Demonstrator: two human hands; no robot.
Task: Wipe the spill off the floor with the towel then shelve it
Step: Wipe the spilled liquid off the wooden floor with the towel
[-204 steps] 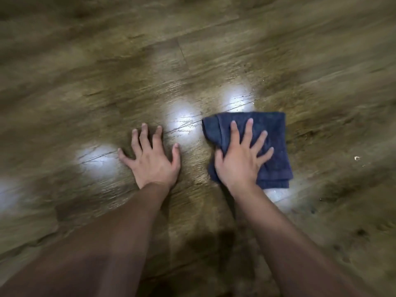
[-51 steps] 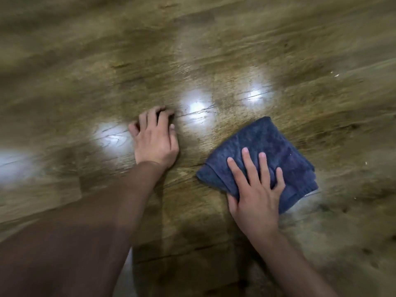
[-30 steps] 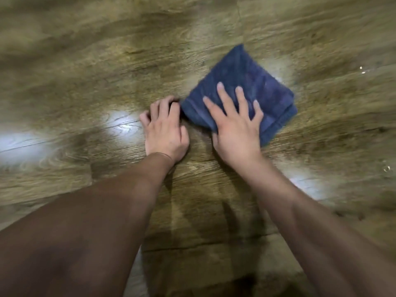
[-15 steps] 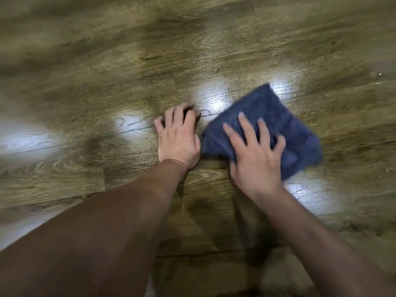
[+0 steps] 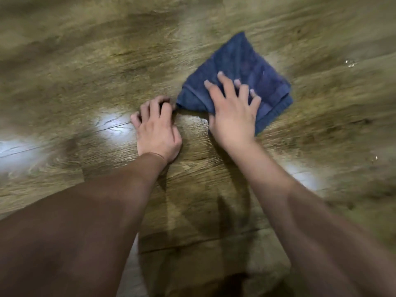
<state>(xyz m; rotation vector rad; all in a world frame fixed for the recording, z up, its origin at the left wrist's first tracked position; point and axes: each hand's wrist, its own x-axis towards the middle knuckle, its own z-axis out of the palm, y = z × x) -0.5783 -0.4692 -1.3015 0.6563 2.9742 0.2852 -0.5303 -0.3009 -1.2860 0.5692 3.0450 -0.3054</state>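
A person leans over a wood-grain floor [image 5: 107,67], both bare arms reaching forward; the right hand [image 5: 232,113], fingers spread, presses flat on a folded dark blue towel [image 5: 237,61] lying on the boards, one corner pointing away from the camera; the left hand [image 5: 157,129] rests on the floor just beside the towel's near left corner, its fingers curled under, gripping nothing; a damp sheen [image 5: 197,122] shows on the plank between the two hands; small droplets [image 5: 350,63] glint to the right, well apart from the towel; the picture is blurred with motion.
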